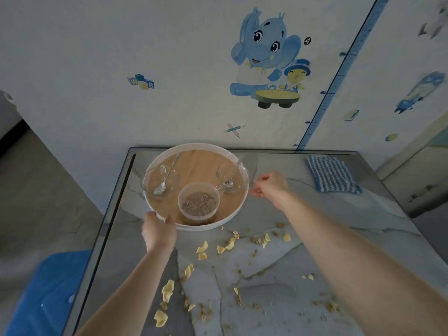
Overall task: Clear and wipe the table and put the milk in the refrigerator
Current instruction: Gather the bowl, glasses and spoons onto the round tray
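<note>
A round tray (236,209) with a white rim and a wooden floor sits at the far left of the grey marble table (303,251). On it stand a clear tub of brown cereal (199,203), a glass bowl with a spoon (161,181) and a glass cup with a spoon (229,179). My left hand (158,230) grips the tray's near rim, thumb over the edge. My right hand (270,185) hovers just right of the tray's rim, fingers loosely bent, holding nothing. No milk is in view.
Yellow chips and brown crumbs (228,246) lie scattered over the table's near half. A blue-and-white knitted cloth (332,174) lies at the far right by the wall. A blue seat (48,292) stands left of the table's edge.
</note>
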